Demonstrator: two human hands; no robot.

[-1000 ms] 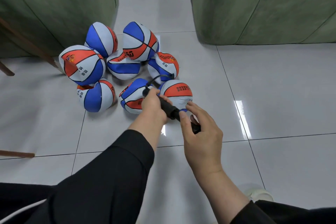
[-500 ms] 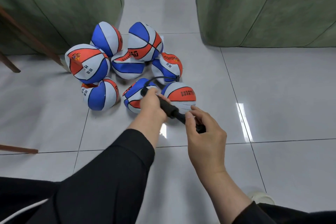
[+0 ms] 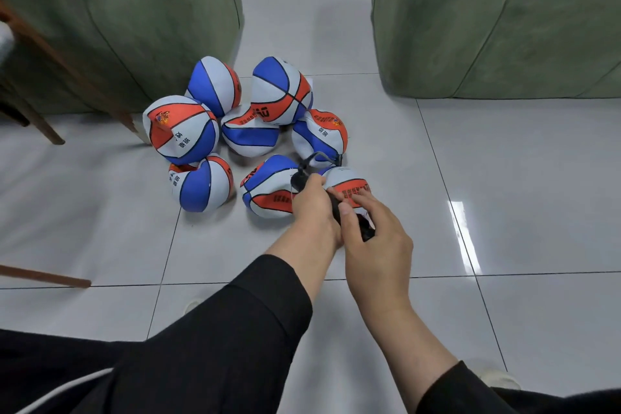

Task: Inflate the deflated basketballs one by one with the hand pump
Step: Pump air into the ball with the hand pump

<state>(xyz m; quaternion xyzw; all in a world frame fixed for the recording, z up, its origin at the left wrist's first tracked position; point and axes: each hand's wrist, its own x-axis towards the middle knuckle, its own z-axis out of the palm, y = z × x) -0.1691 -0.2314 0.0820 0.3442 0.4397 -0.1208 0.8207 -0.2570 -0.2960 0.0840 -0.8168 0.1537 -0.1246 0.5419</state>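
Above the basketballs (image 3: 255, 138), both hands' grip (left hand (image 3: 311, 208), right hand (image 3: 376, 235)) wraps the hand pump (image 3: 336, 203).

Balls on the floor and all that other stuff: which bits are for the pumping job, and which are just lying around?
For the job:
hand pump, held by left hand and right hand
pump hose
eight saggy basketballs

Just lying about:
two green sofas
wooden legs
wooden stick

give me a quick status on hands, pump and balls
Left hand grips the hand pump barrel, right hand on its handle end. Hose loops over the deflated basketballs. Nothing blocking.
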